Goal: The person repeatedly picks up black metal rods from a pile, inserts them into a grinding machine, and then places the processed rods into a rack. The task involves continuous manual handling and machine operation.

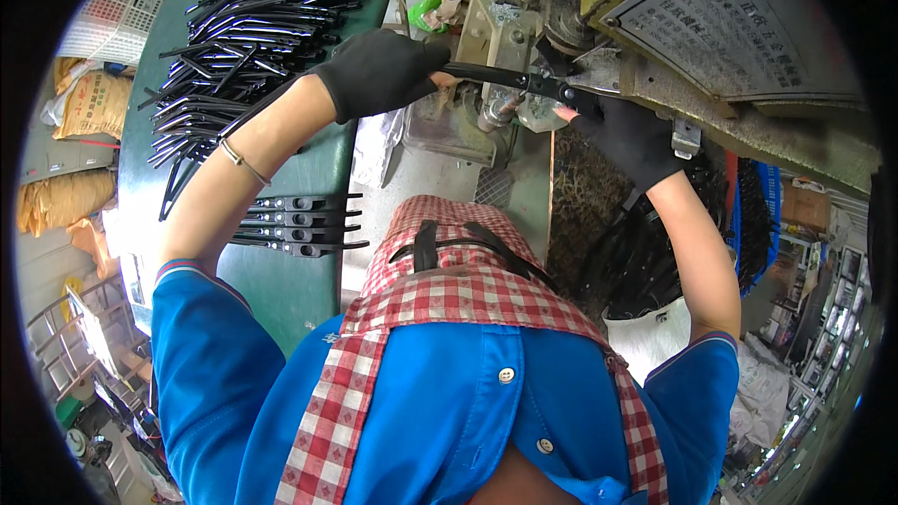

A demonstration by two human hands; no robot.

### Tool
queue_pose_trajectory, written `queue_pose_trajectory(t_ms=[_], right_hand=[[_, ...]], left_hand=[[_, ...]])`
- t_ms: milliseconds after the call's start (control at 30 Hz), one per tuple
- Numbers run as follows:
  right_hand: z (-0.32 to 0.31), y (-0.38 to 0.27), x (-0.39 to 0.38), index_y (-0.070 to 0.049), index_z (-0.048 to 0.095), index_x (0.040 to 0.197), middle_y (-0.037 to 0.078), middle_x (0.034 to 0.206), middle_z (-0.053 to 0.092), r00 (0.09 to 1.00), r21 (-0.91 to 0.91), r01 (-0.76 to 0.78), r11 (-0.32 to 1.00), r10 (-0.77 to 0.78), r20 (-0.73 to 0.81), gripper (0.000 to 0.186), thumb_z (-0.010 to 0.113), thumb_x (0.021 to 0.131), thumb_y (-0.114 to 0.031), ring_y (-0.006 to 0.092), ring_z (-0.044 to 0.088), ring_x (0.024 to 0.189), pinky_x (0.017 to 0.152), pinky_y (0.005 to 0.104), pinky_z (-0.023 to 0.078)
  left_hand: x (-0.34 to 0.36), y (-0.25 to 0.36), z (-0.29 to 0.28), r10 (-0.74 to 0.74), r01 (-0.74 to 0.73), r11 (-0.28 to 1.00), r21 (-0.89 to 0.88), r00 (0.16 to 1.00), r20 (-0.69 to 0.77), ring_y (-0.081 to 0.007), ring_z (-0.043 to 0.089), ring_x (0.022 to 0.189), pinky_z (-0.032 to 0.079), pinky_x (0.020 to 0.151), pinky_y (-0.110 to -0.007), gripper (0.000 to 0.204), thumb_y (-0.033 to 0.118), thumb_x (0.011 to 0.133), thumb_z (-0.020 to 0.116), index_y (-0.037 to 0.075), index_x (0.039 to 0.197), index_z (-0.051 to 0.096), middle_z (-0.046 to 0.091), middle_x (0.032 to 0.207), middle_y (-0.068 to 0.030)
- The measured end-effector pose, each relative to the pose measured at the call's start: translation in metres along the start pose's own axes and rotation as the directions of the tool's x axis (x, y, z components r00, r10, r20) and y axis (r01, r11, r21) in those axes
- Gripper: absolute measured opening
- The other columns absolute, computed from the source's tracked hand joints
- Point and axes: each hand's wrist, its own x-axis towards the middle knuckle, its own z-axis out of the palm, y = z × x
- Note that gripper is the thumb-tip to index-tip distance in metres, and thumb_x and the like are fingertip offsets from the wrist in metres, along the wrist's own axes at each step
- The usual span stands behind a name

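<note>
From my end I'd say workshop or small factory: big worn machine (716,23) o'head, green table (313,295) w/ lots of similar blk parts (267,28), blue crate (769,215), bulk sacks (94,108) etc.

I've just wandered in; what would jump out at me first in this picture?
First, the long black strip at upper centre, held between the left hand and right hand, both in black gloves. Next, the pile of glossy black strips at upper left, on a green table. Then the red-and-white checked apron over a bright blue shirt, filling the lower centre.
</note>
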Motion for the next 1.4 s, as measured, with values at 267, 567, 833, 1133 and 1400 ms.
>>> queue_pose_trajectory(t_ms=[267,567,833,1133,1400], right_hand=[[-0.007,0.010,0.004,-0.007,0.060,0.120,0.019,0.105,0.064,0.985,0.165,0.149,0.975,-0.161,0.060,0.062,0.058,0.085,-0.058,0.0317,0.061,0.100,0.089,0.0418,0.046],[-0.009,0.010,0.012,-0.005,0.059,0.114,0.015,0.101,0.064,0.985,0.083,0.009,0.997,-0.023,0.171,0.055,0.064,0.084,-0.051,0.0303,0.061,0.093,0.085,0.0370,0.046],[0.005,-0.001,0.002,-0.005,0.061,0.110,0.017,0.085,0.063,0.999,-0.027,-0.033,0.999,0.033,0.000,0.053,0.070,0.077,-0.046,0.0307,0.062,0.079,0.075,0.0380,0.047],[0.003,-0.001,0.003,-0.003,0.063,0.097,0.019,0.083,0.064,0.999,-0.038,0.001,0.999,0.000,0.033,0.059,0.064,0.079,-0.058,0.0330,0.063,0.081,0.075,0.0424,0.047],[0.016,0.013,0.018,-0.001,0.063,0.089,0.019,0.084,0.064,0.992,0.088,-0.026,0.996,0.015,0.126,0.059,0.066,0.076,-0.059,0.0306,0.063,0.082,0.075,0.0414,0.047]], left_hand=[[0.007,-0.007,-0.004,0.038,-0.037,0.999,0.030,0.999,-0.003,-0.0344,0.057,0.051,0.044,0.048,-0.043,0.030,0.038,0.091,0.055,0.008,0.089,0.055,0.053,0.052,-0.0130],[0.013,-0.009,-0.008,0.027,-0.027,1.000,0.002,0.994,0.104,-0.0357,0.063,0.063,0.048,0.058,-0.047,0.031,0.042,0.094,0.048,0.012,0.095,0.057,0.061,0.065,-0.0141],[0.018,-0.007,-0.010,-0.056,0.036,0.994,0.107,0.979,0.196,-0.0351,0.065,0.068,0.051,0.063,-0.046,0.032,0.044,0.092,0.050,0.014,0.100,0.058,0.064,0.071,-0.0124],[-0.040,-0.059,-0.016,-0.090,0.089,0.996,-0.002,0.996,-0.020,-0.0387,0.061,0.062,0.048,0.058,-0.046,0.045,0.051,0.090,0.053,0.007,0.088,0.061,0.059,0.062,-0.0177],[-0.028,-0.059,-0.025,-0.171,0.263,0.945,-0.196,0.905,0.390,-0.0407,0.063,0.075,0.048,0.067,-0.046,0.049,0.048,0.093,0.049,0.001,0.083,0.062,0.063,0.074,-0.0223]])
